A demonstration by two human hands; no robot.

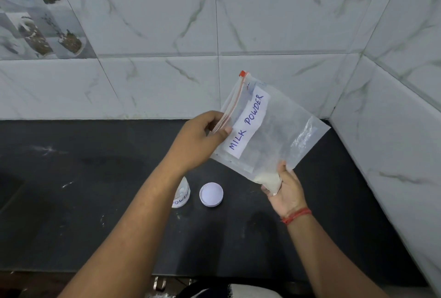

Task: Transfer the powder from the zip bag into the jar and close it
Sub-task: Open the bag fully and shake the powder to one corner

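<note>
A clear zip bag (274,128) labelled "MILK POWDER" hangs tilted above the dark counter. My left hand (200,140) pinches its red zip edge at the left. My right hand (285,192) cups the bag's lower corner from below, where a small heap of white powder (268,179) has gathered. Below my left forearm a small clear jar (181,193) with a white label stands on the counter, mostly hidden by the arm. Its white lid (211,194) lies next to it on the right, inside facing up.
The black counter (71,190) runs to a marble-tiled wall (167,82) at the back and another tiled wall (393,130) on the right, forming a corner. Faint white powder smears mark the counter at the left. The counter's front edge lies near the bottom.
</note>
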